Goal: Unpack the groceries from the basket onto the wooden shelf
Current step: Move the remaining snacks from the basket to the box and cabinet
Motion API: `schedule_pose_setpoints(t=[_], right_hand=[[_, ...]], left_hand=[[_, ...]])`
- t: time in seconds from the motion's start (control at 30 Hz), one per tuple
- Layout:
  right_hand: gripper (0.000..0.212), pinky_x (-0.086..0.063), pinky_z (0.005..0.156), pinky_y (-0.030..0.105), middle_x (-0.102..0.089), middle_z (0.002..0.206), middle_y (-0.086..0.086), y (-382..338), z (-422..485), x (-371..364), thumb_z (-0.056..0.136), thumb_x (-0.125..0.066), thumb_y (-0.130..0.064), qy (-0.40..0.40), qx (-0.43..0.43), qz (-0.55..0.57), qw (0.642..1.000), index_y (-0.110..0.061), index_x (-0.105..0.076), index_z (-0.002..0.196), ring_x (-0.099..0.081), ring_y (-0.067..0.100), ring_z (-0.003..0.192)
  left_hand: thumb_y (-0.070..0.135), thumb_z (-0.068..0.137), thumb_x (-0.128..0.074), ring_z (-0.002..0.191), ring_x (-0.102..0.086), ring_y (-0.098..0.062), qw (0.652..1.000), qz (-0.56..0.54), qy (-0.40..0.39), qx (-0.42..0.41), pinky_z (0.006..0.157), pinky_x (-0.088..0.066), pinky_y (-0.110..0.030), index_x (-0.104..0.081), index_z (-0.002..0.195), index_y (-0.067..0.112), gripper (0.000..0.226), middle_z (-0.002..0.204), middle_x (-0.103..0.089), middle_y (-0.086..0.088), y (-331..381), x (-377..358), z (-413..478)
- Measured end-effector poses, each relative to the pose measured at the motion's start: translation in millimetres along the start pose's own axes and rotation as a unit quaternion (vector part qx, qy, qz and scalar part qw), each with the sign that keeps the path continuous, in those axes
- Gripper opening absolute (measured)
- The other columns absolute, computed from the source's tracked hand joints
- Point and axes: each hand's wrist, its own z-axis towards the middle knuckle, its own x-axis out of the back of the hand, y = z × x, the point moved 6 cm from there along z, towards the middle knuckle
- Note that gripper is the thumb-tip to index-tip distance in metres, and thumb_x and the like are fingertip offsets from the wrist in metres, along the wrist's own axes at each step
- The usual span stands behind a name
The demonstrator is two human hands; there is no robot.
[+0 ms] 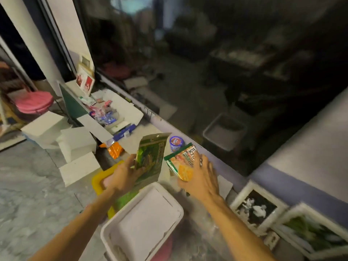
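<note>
**Two hands, two packets, over one yellow basket**

Each hand holds one packet. The left hand (123,175) curls its fingers round the lower left edge of a flat green foil pouch (151,153), which stands upright with its top leaning far and right. The right hand (200,176) clamps a green-and-orange snack packet (181,164) from its right side, fingers wrapped over the far edge. A narrow gap separates the packets.

Under the left hand lies the yellow plastic basket (99,178). A white plastic tub (113,232) overlaps its near right side. Just beyond the packets are one purple-lidded cup (176,142) and one orange packet (115,150), with an open white cardboard box (130,108) of small packets farther left.

Three white foam blocks (77,142) stand left on grey marble floor (28,185), which is open nearer. Two white-framed pictures (258,206) crowd the right.
</note>
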Motion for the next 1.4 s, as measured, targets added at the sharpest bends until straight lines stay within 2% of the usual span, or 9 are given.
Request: schedule_pose_setpoints(t=[0.07, 0.2, 0.4, 0.5, 0.6, 0.77, 0.93, 1.13, 1.4], right_hand=[[0.127, -0.048, 0.109, 0.048, -0.039, 0.152, 0.010, -1.4, -13.5, 44.4, 0.067, -0.063, -0.089, 0.038, -0.017, 0.015, 0.999, -0.021, -0.014, 0.162, -0.047, 0.031, 0.136], [0.125, -0.048, 0.105, 0.048, -0.037, 0.150, 0.006, 8.1, -57.8, 122.1, 0.065, -0.066, -0.088, 0.087, -0.064, 0.009, 0.994, -0.022, -0.019, 0.160, -0.046, 0.031, 0.132], [0.118, -0.049, 0.104, 0.048, -0.036, 0.153, 0.007, 72.9, -163.0, 199.1, 0.070, -0.061, -0.085, 0.137, -0.160, -0.005, 0.978, -0.021, -0.023, 0.162, -0.044, 0.033, 0.136], [0.109, -0.048, 0.103, 0.046, -0.039, 0.151, 0.004, 117.2, -235.6, 228.0, 0.075, -0.066, -0.079, 0.162, -0.220, -0.020, 0.962, -0.024, -0.027, 0.161, -0.047, 0.029, 0.133], [0.108, -0.047, 0.107, 0.046, -0.038, 0.151, 0.002, 166.4, -314.6, 248.5, 0.076, -0.067, -0.078, 0.174, -0.274, -0.025, 0.945, -0.027, -0.024, 0.161, -0.048, 0.027, 0.135], [0.111, -0.044, 0.112, 0.045, -0.034, 0.158, 0.002, 252.9, -460.9, 275.5, 0.077, -0.068, -0.078, 0.186, -0.372, -0.034, 0.909, -0.028, -0.020, 0.164, -0.044, 0.026, 0.139], [0.114, -0.036, 0.121, 0.052, -0.024, 0.168, 0.005, 342.1, -608.0, 303.3, 0.077, -0.067, -0.080, 0.195, -0.456, -0.036, 0.868, -0.029, -0.014, 0.165, -0.033, 0.030, 0.151], [0.116, -0.024, 0.126, 0.057, -0.014, 0.174, 0.006, 424.1, -747.3, 330.7, 0.081, -0.063, -0.083, 0.199, -0.517, -0.035, 0.832, -0.028, -0.008, 0.167, -0.020, 0.034, 0.159], [0.113, -0.037, 0.118, 0.056, -0.028, 0.164, 0.007, 517.9, -859.5, 341.3, 0.075, -0.061, -0.085, 0.196, -0.582, -0.022, 0.789, -0.027, -0.019, 0.163, -0.033, 0.034, 0.149]], left_hand=[[0.033, 0.099, -0.069, 0.099, -0.075, -0.014, 0.999, 0.024, -0.008, -0.049, 0.084, -0.063, -0.049, -0.054, 0.123, 0.039, 0.028, 0.120, -0.073, 0.007, 44.4, 15.9, -5.8], [0.035, 0.100, -0.067, 0.099, -0.073, -0.013, 0.987, 0.074, -0.022, -0.144, 0.078, -0.059, -0.034, -0.053, 0.127, 0.041, 0.031, 0.120, -0.071, 0.013, 134.5, 28.5, -23.6], [0.031, 0.099, -0.071, 0.096, -0.069, -0.009, 0.957, 0.090, -0.092, -0.262, 0.077, -0.056, -0.024, -0.056, 0.131, 0.033, 0.036, 0.113, -0.070, 0.013, 249.7, -20.6, -68.3], [0.037, 0.096, -0.074, 0.091, -0.071, -0.003, 0.935, 0.087, -0.133, -0.317, 0.080, -0.061, -0.033, -0.055, 0.126, 0.038, 0.036, 0.104, -0.073, 0.018, 300.9, -69.2, -103.2], [0.036, 0.096, -0.075, 0.090, -0.070, 0.005, 0.910, 0.066, -0.187, -0.365, 0.078, -0.057, -0.021, -0.057, 0.125, 0.041, 0.035, 0.101, -0.074, 0.021, 353.4, -126.3, -160.2], [0.038, 0.096, -0.074, 0.100, -0.072, 0.002, 0.858, 0.048, -0.270, -0.434, 0.090, -0.060, -0.036, -0.054, 0.132, 0.044, 0.042, 0.110, -0.076, 0.021, 422.4, -236.9, -271.3], [0.047, 0.095, -0.070, 0.098, -0.072, 0.000, 0.815, 0.006, -0.327, -0.479, 0.086, -0.062, -0.042, -0.055, 0.130, 0.045, 0.038, 0.110, -0.076, 0.022, 475.6, -348.1, -391.4], [0.040, 0.097, -0.071, 0.094, -0.072, 0.003, 0.784, -0.012, -0.364, -0.503, 0.082, -0.064, -0.034, -0.056, 0.132, 0.042, 0.038, 0.114, -0.074, 0.022, 524.3, -451.4, -517.8], [0.033, 0.095, -0.076, 0.095, -0.072, 0.002, 0.742, 0.015, -0.421, -0.521, 0.079, -0.062, -0.024, -0.059, 0.131, 0.035, 0.040, 0.116, -0.074, 0.018, 578.3, -586.3, -625.2]])
